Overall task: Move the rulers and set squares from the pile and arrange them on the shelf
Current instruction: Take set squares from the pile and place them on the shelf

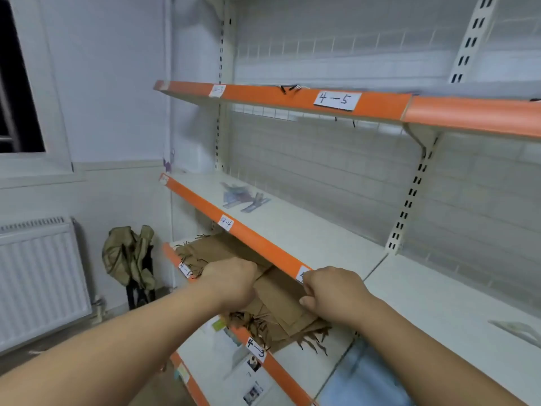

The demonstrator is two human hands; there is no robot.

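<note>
With left hand (231,282) and right hand (333,294) both clenched on the brown paper stack (281,312), tugging could catch the orange shelf edge (257,244) and scatter sheets.

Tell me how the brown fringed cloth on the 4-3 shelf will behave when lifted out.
The brown fringed cloth lies in soft folds, so it is probably floppy and will sag between the left hand and right hand, which seem to grip it. Its loose fringe may snag the shelf edge. Thin, so likely light.
</note>
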